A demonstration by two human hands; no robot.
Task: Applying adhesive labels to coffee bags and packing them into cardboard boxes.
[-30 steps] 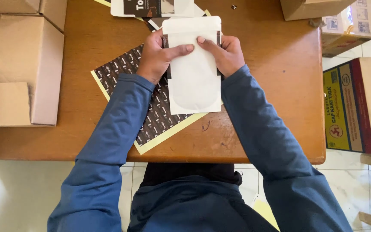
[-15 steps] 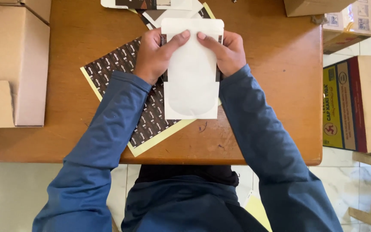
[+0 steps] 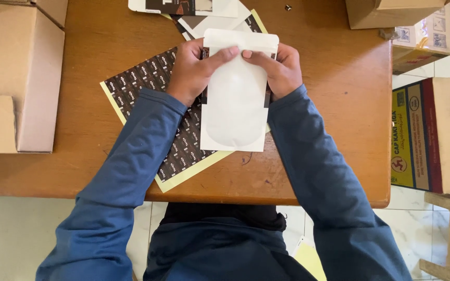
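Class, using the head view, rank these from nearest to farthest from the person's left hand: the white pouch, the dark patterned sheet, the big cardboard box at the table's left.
1. white pouch: held in the left hand.
2. dark patterned sheet: beneath the hand.
3. big cardboard box: far left.

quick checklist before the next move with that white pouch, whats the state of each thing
1. Both hands on the white pouch: ok, left hand and right hand grip it near the top.
2. Thumbs pressed on the top strip: ok, both lie across the front just below the upper edge.
3. Top edge sealed: cannot tell, the strip looks flat but no seam detail shows.
4. Pouch contents: cannot tell, the front is opaque.
5. Sticker sheet lying flat on the wooden table: ok, partly covered by the pouch and left forearm.
6. Cardboard box clear of the hands: ok, it stands apart at the table's left.
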